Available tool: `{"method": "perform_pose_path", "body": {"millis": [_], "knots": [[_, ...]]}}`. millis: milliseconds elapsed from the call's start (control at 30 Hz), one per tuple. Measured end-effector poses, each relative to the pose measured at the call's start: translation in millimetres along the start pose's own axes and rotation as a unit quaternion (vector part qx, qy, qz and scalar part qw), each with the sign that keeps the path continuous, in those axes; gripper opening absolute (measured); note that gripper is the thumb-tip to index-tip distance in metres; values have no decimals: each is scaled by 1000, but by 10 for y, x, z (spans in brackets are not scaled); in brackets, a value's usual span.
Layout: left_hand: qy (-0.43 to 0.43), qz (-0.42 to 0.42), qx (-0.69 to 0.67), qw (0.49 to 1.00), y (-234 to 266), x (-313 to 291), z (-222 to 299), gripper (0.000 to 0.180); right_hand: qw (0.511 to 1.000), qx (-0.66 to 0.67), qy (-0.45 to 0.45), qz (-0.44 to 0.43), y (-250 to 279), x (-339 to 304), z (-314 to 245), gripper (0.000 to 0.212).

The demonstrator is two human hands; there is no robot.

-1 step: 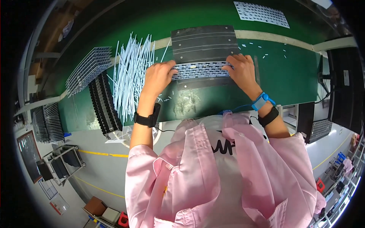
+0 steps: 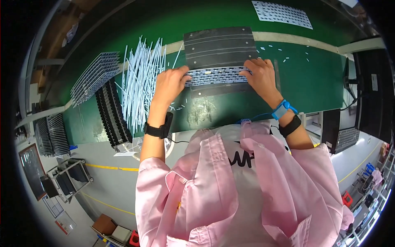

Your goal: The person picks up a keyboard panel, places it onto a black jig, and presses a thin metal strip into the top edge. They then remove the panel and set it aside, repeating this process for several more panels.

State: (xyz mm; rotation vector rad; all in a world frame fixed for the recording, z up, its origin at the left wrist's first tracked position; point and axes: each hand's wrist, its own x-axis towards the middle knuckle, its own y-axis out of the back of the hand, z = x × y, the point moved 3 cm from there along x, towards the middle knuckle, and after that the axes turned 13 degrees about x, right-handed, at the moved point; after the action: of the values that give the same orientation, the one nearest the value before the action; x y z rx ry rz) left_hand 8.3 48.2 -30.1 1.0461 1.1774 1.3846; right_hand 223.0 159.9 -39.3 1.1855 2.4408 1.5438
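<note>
- Pink jacket (image 2: 275,173) nearest; black band (image 2: 154,131) on L wrist, blue band (image 2: 284,109) plus a second black one on R wrist. Vs the frame just prior, next to no change: only a tiny shift of the whole view, prob. head sway.
- Meaning, as judged: no new step shows; work in hand stands at same pt, w/ both hands on the panel.
- L hand (image 2: 170,84): fingers curled, thumb tucked in, closed on panel's L end; how tight, can't tell.
- R hand (image 2: 262,79): half-curled, thumb on panel's R end, fingers at its far edge; looks like a light pinch, pressure can't tell.
- Speckled panel (image 2: 216,75): lies crosswise on the black plate (image 2: 220,45), betw. the hands, approx. level. Pale blue-white, long & narrow, rows of short dark marks, one cream patch near far edge; ends partly hidden by fingers.
- Plate shows on near & far sides of panel; grooves + round studs on far part.
- L of L hand: loose heap of thin white strips (image 2: 142,86); small white bits (image 2: 180,108) by L wrist, more beyond R hand.
- Further L: black slotted rack (image 2: 112,115), tilted stack of pale panels (image 2: 96,76) beside it.
- Farthest, upper R: spotted white sheet (image 2: 282,15), flat on green surface.
</note>
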Motion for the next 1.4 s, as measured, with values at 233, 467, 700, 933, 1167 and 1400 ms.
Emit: {"method": "perform_pose_path", "body": {"millis": [233,467,700,933,1167,1400], "knots": [[-13,64,3,998,3,-128,103,14,1000,6,23,3,35,-42,-4,19],[-5,63,11,998,27,-119,88,14,999,6,34,10,41,16,23,19],[-12,88,3,996,-3,-138,118,14,999,2,28,17,34,-71,-13,19],[-39,100,6,994,-163,-40,45,18,998,-58,12,4,-83,-14,188,22],[39,-139,-278,950,-722,992,-684,29,915,61,-209,-340,-478,813,878,34],[63,-53,-167,983,-245,2145,-989,40,965,106,-145,189,455,504,989,30]]}}
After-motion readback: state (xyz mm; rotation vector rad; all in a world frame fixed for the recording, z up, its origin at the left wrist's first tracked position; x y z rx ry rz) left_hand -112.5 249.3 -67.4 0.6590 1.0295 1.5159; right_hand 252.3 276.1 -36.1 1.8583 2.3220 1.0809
